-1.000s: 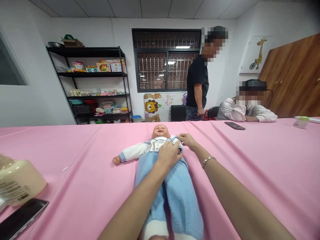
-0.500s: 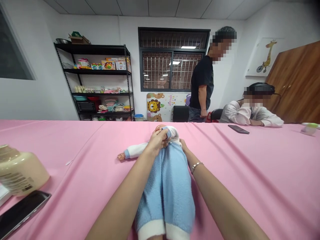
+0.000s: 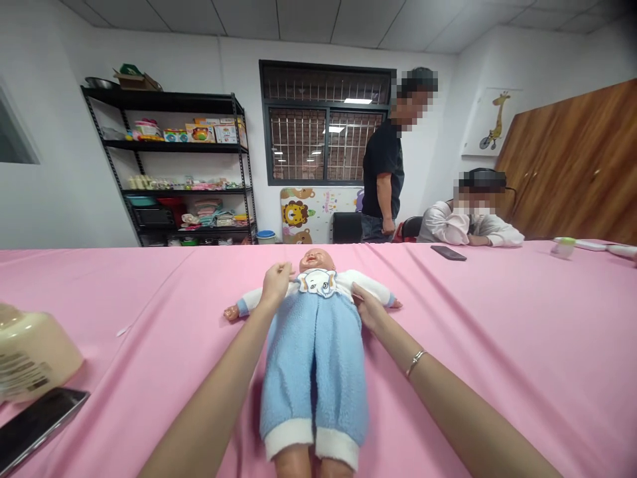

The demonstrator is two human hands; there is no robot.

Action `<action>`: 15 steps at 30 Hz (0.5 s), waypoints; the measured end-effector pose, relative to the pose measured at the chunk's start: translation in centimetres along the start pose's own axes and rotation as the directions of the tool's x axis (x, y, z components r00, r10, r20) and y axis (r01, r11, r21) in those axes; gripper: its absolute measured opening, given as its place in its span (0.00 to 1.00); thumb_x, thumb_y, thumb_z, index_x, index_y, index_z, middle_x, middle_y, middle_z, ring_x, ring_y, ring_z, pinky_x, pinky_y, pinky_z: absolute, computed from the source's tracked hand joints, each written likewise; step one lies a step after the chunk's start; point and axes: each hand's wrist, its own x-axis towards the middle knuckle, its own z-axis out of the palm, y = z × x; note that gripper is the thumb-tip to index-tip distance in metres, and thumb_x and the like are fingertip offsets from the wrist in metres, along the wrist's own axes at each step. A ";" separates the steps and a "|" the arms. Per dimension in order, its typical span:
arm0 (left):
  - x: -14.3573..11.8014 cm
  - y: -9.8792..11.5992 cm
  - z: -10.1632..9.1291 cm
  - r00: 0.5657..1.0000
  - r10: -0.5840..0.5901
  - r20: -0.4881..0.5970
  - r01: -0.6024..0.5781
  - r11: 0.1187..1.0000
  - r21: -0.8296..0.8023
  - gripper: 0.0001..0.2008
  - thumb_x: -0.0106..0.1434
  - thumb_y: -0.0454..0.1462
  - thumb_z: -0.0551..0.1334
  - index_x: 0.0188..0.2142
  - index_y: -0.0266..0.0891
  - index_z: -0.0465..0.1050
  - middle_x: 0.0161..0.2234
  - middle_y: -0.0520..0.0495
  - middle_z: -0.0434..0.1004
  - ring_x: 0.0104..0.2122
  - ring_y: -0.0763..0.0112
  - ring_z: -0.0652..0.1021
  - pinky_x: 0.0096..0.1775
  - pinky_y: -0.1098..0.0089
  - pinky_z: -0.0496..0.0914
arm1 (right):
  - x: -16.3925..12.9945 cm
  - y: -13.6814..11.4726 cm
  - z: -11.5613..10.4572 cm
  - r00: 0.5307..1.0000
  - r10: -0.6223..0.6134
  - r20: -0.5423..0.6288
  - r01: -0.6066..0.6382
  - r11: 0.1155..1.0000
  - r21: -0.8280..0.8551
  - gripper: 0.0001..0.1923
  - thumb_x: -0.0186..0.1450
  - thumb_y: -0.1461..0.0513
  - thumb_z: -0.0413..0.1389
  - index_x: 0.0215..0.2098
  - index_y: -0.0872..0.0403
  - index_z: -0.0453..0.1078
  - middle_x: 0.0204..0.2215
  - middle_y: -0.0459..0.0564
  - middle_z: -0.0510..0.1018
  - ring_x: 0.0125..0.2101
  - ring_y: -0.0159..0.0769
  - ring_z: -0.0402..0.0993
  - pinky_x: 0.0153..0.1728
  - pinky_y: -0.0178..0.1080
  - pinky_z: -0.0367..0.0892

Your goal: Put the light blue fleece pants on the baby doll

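Note:
A baby doll (image 3: 314,358) lies on its back on the pink tablecloth, head away from me, arms spread to both sides. It wears a fluffy outfit with light blue legs, white sleeves and an animal face patch (image 3: 317,283) on the chest. My left hand (image 3: 276,282) is raised by the doll's shoulder, fingers curled together with nothing seen in them. At the other side of the chest, my right hand (image 3: 368,307) grips the outfit below the armpit; some of its fingers are hidden by the cloth.
On the left stand a cream bottle (image 3: 42,352) and a dark phone (image 3: 42,425). Another phone (image 3: 448,252) and a small jar (image 3: 563,247) lie at the far right. One person (image 3: 383,166) stands behind the table; another (image 3: 470,222) sits leaning on it.
My left hand has let go of the doll's sleeve and moved left. The doll's arm that was folded over the chest now lies stretched out to the right, uncovering the face and patch.

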 end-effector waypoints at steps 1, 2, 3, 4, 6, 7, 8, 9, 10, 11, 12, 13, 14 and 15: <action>-0.1 -1.3 -0.3 1.000 0.011 -0.002 -0.011 0.997 0.076 0.16 0.59 0.46 0.52 0.33 0.35 0.68 0.36 0.41 0.75 0.33 0.66 0.75 0.36 0.69 0.65 | 0.1 0.3 0.0 1.000 -0.006 0.007 0.007 0.999 -0.042 0.06 0.59 0.62 0.55 0.34 0.55 0.70 0.29 0.48 0.77 0.31 0.34 0.72 0.33 0.33 0.69; -0.4 -2.4 -0.6 1.000 0.015 0.012 -0.016 0.991 0.132 0.17 0.58 0.48 0.54 0.29 0.35 0.68 0.33 0.41 0.75 0.33 0.64 0.75 0.36 0.68 0.64 | 0.2 0.6 0.1 0.999 -0.007 0.038 0.010 0.996 -0.091 0.06 0.59 0.62 0.55 0.34 0.55 0.71 0.30 0.49 0.78 0.32 0.34 0.73 0.34 0.33 0.69; -0.7 -3.4 -0.9 0.998 0.022 0.055 -0.033 0.978 0.204 0.19 0.57 0.50 0.54 0.26 0.36 0.67 0.30 0.42 0.75 0.32 0.62 0.74 0.36 0.67 0.63 | 0.3 0.9 0.2 0.996 0.003 0.084 0.009 0.990 -0.139 0.08 0.58 0.61 0.56 0.35 0.55 0.71 0.31 0.49 0.78 0.33 0.35 0.73 0.35 0.34 0.69; -1.0 -4.1 -1.1 0.992 0.020 0.122 -0.053 0.960 0.276 0.21 0.57 0.52 0.52 0.24 0.36 0.67 0.28 0.43 0.74 0.31 0.61 0.73 0.35 0.67 0.63 | 0.5 1.2 0.3 0.991 0.024 0.135 0.001 0.984 -0.176 0.09 0.56 0.61 0.58 0.35 0.56 0.71 0.32 0.50 0.78 0.34 0.36 0.73 0.37 0.35 0.69; -1.7 -5.2 -1.1 0.976 0.006 0.216 -0.088 0.924 0.373 0.25 0.57 0.56 0.48 0.24 0.37 0.67 0.27 0.45 0.74 0.30 0.62 0.72 0.34 0.67 0.62 | 0.7 1.9 0.9 0.980 0.023 0.199 0.029 0.967 -0.254 0.12 0.55 0.59 0.59 0.36 0.57 0.71 0.33 0.52 0.78 0.36 0.39 0.74 0.39 0.38 0.69; -1.9 -5.6 -1.1 0.972 0.007 0.235 -0.101 0.916 0.389 0.26 0.57 0.57 0.47 0.25 0.37 0.67 0.27 0.45 0.74 0.30 0.62 0.72 0.34 0.67 0.61 | 0.9 2.2 1.3 0.980 -0.003 0.198 0.062 0.954 -0.293 0.12 0.54 0.59 0.58 0.35 0.57 0.71 0.33 0.53 0.78 0.37 0.40 0.74 0.40 0.39 0.69; -1.9 -5.9 -1.0 0.974 0.015 0.228 -0.104 0.918 0.382 0.27 0.57 0.58 0.46 0.25 0.37 0.67 0.27 0.46 0.73 0.30 0.63 0.71 0.33 0.68 0.61 | 1.1 2.5 1.7 0.983 -0.041 0.181 0.101 0.937 -0.333 0.12 0.54 0.59 0.58 0.34 0.57 0.71 0.33 0.53 0.78 0.37 0.41 0.74 0.39 0.39 0.69; -1.9 -6.2 -1.0 0.978 0.029 0.207 -0.105 0.924 0.369 0.27 0.57 0.58 0.46 0.25 0.37 0.66 0.27 0.47 0.72 0.29 0.64 0.71 0.33 0.68 0.61 | 1.4 2.7 2.1 0.983 -0.085 0.160 0.141 0.914 -0.380 0.11 0.54 0.58 0.58 0.33 0.57 0.71 0.33 0.54 0.78 0.38 0.42 0.73 0.39 0.40 0.69; -1.7 -6.5 -1.0 0.982 0.046 0.185 -0.110 0.929 0.353 0.27 0.57 0.58 0.46 0.25 0.37 0.65 0.26 0.48 0.71 0.28 0.66 0.70 0.32 0.69 0.60 | 1.7 2.8 2.5 0.982 -0.130 0.137 0.176 0.889 -0.423 0.10 0.53 0.58 0.58 0.31 0.56 0.71 0.33 0.55 0.78 0.38 0.43 0.73 0.38 0.41 0.69; -1.5 -6.9 -1.0 0.985 0.059 0.164 -0.112 0.934 0.340 0.26 0.57 0.58 0.47 0.24 0.37 0.64 0.24 0.49 0.69 0.27 0.67 0.68 0.31 0.70 0.60 | 1.9 3.0 2.9 0.979 -0.170 0.113 0.203 0.866 -0.456 0.10 0.52 0.58 0.59 0.29 0.56 0.70 0.33 0.55 0.78 0.38 0.44 0.73 0.37 0.41 0.68; -1.2 -7.2 -1.2 0.987 0.067 0.143 -0.112 0.936 0.332 0.26 0.57 0.57 0.47 0.22 0.37 0.63 0.22 0.50 0.67 0.25 0.69 0.67 0.30 0.70 0.59 | 2.1 3.1 3.2 0.975 -0.203 0.091 0.221 0.851 -0.476 0.09 0.51 0.57 0.59 0.27 0.55 0.70 0.33 0.55 0.78 0.38 0.45 0.72 0.37 0.42 0.68; -1.0 -7.6 -1.4 0.989 0.074 0.129 -0.113 0.939 0.326 0.25 0.56 0.57 0.48 0.22 0.37 0.62 0.21 0.51 0.65 0.24 0.70 0.65 0.29 0.71 0.59 | 2.1 3.3 3.4 0.968 -0.241 0.073 0.245 0.832 -0.497 0.10 0.51 0.57 0.59 0.27 0.55 0.69 0.33 0.55 0.77 0.38 0.46 0.72 0.37 0.42 0.67; -0.9 -7.9 -1.6 0.989 0.084 0.121 -0.119 0.940 0.318 0.24 0.56 0.56 0.49 0.22 0.37 0.61 0.21 0.52 0.64 0.24 0.70 0.65 0.29 0.71 0.58 | 2.1 3.4 3.4 0.959 -0.278 0.059 0.268 0.814 -0.516 0.11 0.51 0.55 0.59 0.27 0.55 0.69 0.33 0.55 0.77 0.38 0.46 0.71 0.36 0.42 0.67; -0.8 -8.2 -1.9 0.988 0.097 0.118 -0.129 0.943 0.307 0.24 0.56 0.55 0.49 0.22 0.37 0.61 0.21 0.52 0.63 0.24 0.70 0.65 0.29 0.71 0.58 | 1.9 3.6 3.3 0.950 -0.309 0.047 0.286 0.799 -0.528 0.12 0.52 0.54 0.58 0.27 0.55 0.68 0.32 0.54 0.77 0.38 0.46 0.71 0.36 0.42 0.66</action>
